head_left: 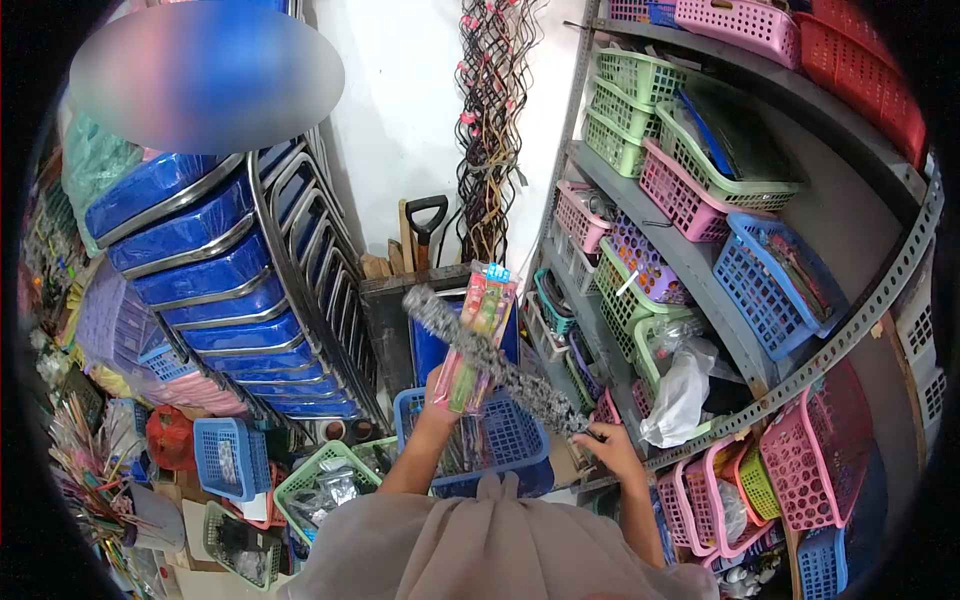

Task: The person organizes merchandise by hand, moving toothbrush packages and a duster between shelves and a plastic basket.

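1. Shelving [690,262] fills the right side, its grey boards crowded with pink, green and blue baskets; a white bag [680,395] hangs off the front edge of a lower board.
2. Chairs [215,270] with blue seats and steel frames stand stacked on the left, leaning towards the wall.
3. A blue basket [520,430] sits low in the middle, straight below both hands and between the two forearms.
4. The right arm reaches forward and slightly right, bare to the elbow, and the right hand [608,448] sits knuckles up at the shelf edge beside the blue basket. Its grip is curled tight round the lower end of a stick [490,360].
5. The stick is long, grey and speckled. It slants up and left from the right grip, crosses over the blue basket and passes in front of the packs, with its free end high near the wall.
6. The left arm rises steeply from the lower middle, and the left hand [438,400] is held above the basket's near left corner. Its grip is pressed shut on the bottom of the packs [482,315].
7. The packs are flat, pink and green. They stand nearly upright out of the left grip, tilted a little right and touching the stick where it crosses them.
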### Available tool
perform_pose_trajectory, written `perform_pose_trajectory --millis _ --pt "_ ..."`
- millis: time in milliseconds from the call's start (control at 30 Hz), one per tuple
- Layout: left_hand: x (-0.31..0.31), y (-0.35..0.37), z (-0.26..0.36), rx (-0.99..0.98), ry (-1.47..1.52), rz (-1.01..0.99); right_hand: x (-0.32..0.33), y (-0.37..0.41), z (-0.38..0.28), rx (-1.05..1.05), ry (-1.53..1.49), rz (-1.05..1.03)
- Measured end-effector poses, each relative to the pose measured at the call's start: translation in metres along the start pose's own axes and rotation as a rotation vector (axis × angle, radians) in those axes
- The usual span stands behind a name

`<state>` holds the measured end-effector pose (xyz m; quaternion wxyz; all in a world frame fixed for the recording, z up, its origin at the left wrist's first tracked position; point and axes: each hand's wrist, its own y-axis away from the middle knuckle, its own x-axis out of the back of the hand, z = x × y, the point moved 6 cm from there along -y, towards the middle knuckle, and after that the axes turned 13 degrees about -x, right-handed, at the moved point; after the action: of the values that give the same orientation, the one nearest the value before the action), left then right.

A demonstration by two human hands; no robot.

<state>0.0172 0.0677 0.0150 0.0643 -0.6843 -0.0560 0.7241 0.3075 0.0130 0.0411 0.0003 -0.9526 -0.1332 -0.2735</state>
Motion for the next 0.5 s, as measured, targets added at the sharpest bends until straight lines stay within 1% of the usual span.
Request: perform_pose_trajectory --millis 33,100,167,200,233,267,300,333,367,400,433,467,500 --pt "0.006 -0.002 0.001 0.011 -0.084 0.029 -0.003 0.001 0.0 0.005 -0.04 -0.005" --pt "0.013 -0.009 -0.002 -0.016 -0.071 0.042 0.001 0.003 -0.005 0.014 -0.078 -0.008" --pt "0.022 -0.014 -0.002 -0.076 -0.046 0.077 0.007 0.008 -0.011 -0.039 0.008 -0.083" --pt "0.019 -0.012 0.004 -0.119 -0.266 0.019 0.008 0.008 -0.008 -0.04 0.007 -0.083" --pt "0.018 -0.008 0.007 -0.118 -0.266 0.021 0.012 0.007 -0.001 -0.089 -0.12 -0.029" --pt "0.019 -0.002 0.003 -0.012 -0.013 0.092 0.015 0.006 0.008 -0.138 -0.247 0.026" --pt "0.013 0.004 -0.004 0.093 0.24 0.16 0.015 0.004 0.015 -0.137 -0.244 0.027" --pt "0.018 0.004 -0.004 0.075 0.109 0.279 0.018 0.001 0.023 -0.17 -0.303 0.076" --pt "0.025 0.003 -0.002 0.073 0.111 0.276 0.021 -0.001 0.031 -0.203 -0.363 0.124" --pt "0.023 0.003 -0.002 0.142 0.1 0.133 0.026 0.002 0.019 -0.19 -0.307 0.196" --pt "0.021 0.005 -0.004 0.212 0.087 -0.01 0.029 0.003 0.013 -0.191 -0.307 0.194" --pt "0.029 0.006 -0.006 0.267 0.158 0.04 0.032 0.004 0.006 -0.149 -0.217 0.196" --pt "0.027 0.008 -0.006 0.266 0.157 0.04 0.034 0.004 0.001 -0.107 -0.128 0.199"
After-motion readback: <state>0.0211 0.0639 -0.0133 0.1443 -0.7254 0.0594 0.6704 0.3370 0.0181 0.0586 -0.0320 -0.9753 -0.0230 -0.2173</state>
